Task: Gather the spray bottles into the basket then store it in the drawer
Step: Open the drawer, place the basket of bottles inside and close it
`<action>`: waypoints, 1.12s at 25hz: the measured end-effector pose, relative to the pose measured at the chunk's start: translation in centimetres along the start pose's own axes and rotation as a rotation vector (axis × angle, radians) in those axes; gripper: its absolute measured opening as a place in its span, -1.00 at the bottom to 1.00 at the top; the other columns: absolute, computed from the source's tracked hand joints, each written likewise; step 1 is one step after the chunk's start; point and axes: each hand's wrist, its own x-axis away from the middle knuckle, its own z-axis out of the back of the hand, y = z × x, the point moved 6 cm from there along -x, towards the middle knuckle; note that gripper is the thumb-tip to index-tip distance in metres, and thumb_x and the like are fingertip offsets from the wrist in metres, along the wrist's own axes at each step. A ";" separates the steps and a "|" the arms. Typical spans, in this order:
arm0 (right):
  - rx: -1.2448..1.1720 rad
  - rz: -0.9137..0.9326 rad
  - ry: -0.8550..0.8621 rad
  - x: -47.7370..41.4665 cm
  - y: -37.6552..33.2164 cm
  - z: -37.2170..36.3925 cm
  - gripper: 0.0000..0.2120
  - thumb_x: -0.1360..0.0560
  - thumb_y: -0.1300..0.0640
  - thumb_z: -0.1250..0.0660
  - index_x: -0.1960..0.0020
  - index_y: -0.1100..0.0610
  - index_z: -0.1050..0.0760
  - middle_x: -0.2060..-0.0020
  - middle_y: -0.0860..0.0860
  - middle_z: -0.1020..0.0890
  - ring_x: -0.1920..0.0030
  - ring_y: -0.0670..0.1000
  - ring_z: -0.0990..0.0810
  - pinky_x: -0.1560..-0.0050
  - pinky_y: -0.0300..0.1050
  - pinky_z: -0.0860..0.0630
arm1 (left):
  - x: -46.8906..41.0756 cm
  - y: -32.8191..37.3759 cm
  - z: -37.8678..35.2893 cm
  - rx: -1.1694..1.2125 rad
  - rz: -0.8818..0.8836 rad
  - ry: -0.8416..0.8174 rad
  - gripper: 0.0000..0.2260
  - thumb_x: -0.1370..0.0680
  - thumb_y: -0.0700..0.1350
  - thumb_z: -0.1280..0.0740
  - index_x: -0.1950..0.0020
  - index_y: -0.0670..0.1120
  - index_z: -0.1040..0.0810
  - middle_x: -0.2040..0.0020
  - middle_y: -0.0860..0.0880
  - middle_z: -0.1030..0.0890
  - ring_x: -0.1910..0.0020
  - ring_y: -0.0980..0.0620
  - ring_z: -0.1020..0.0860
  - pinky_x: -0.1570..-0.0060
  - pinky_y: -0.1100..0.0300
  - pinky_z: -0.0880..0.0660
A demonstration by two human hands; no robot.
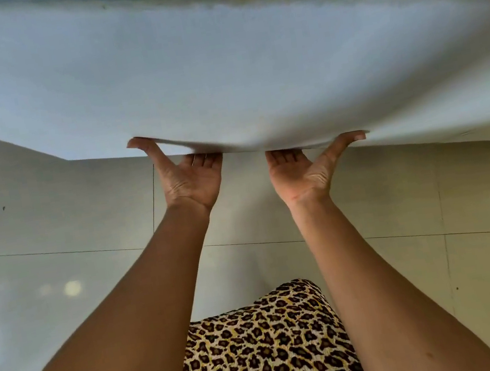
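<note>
Head view records two bare hands at the lower edge of one pale grey drawer front (220, 77). Left hand (193, 179) is palm up, four fingers hooked under the edge and hidden, thumb pressed on the front face. Right hand (300, 170) mirrors it: fingers curled beneath, thumb on the face. Both grip the drawer front. One leopard-print garment (263, 352) shows below, over glossy floor tiles (432, 203). Zero spray bottles and zero baskets are in view.
</note>
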 end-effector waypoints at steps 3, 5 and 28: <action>0.004 0.007 0.020 0.2 -0.1 0.1 -0.05 -0.19 -0.48 -0.29 -0.27 0.25 -0.38 -0.23 0.17 -0.53 -0.19 0.16 -0.56 -0.32 0.10 -0.43 | 0.5 -0.1 -0.1 -0.005 0.009 0.008 -0.12 -0.31 0.41 -0.26 -0.33 -0.26 -0.30 -0.27 -0.17 -0.50 -0.24 -0.15 -0.51 -0.35 -0.05 -0.36; 0.012 0.004 0.007 0.4 -0.2 0.0 -0.04 -0.19 -0.48 -0.28 -0.29 0.25 -0.38 -0.23 0.17 -0.54 -0.19 0.16 -0.57 -0.31 0.10 -0.44 | 0.6 -0.1 0.0 -0.025 0.011 0.012 -0.11 -0.32 0.42 -0.24 -0.35 -0.26 -0.28 -0.27 -0.17 -0.49 -0.24 -0.14 -0.50 -0.36 -0.04 -0.35; 0.157 -0.025 0.047 12.0 1.6 13.3 0.06 -0.25 -0.53 -0.12 -0.38 0.31 -0.26 -0.37 0.18 -0.39 -0.37 0.13 -0.38 -0.44 0.01 -0.27 | 12.1 -2.2 13.3 -0.157 0.032 0.050 0.01 -0.33 0.44 -0.19 -0.47 -0.29 -0.04 -0.49 -0.21 -0.20 -0.47 -0.15 -0.19 -0.48 -0.03 -0.12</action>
